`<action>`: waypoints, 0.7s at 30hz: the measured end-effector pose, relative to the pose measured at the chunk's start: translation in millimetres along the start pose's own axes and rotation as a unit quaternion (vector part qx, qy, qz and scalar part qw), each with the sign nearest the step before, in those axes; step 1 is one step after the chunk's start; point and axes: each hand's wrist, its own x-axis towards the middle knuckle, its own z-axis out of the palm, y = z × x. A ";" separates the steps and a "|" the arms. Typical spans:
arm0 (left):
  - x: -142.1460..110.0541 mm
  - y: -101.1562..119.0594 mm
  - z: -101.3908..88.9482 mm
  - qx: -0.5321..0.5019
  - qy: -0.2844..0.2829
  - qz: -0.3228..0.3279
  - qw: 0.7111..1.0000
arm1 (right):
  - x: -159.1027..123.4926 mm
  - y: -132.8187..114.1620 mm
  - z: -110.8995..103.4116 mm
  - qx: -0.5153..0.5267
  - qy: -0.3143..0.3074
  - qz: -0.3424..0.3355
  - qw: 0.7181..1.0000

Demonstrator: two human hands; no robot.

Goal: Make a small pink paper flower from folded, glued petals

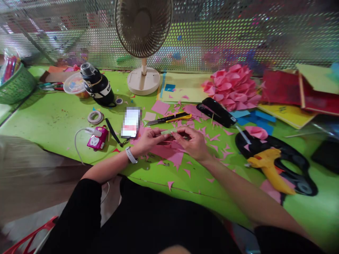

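My left hand (148,141) and my right hand (194,141) meet above the table, fingers pinched on a small pale green strip (168,132). What the strip is made of cannot be made out. Beneath the hands lies pink paper (169,154), with many cut pink scraps (187,173) strewn around. Just beyond the fingers rests a yellow and black utility knife (172,118). A phone (131,121) with a lit screen is to the left of my left hand. Farther right is a black stapler (217,112).
A beige fan (143,82) and a dark bottle (99,86) stand at the back, near a pink paper flower bunch (233,88). Tape (95,117) and a magenta power adapter (97,138) lie left. A yellow glue gun (271,169) rests on a black holder (304,169) at right.
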 end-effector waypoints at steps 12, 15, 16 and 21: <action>0.4 -0.4 0.0 -0.009 0.001 -0.006 1.000 | -1.6 -1.5 1.7 0.019 0.033 0.038 0.999; 0.8 -0.8 -0.5 -0.011 -0.010 -0.014 1.000 | 0.1 -1.7 -1.6 0.032 0.056 0.063 0.996; 0.8 -0.9 -0.5 -0.011 -0.014 -0.016 1.000 | 0.9 -2.4 -3.3 0.030 0.038 0.075 0.996; -1.8 1.8 1.6 0.005 -0.014 -0.014 1.000 | 3.1 -7.8 -6.6 -0.023 -0.070 0.072 0.995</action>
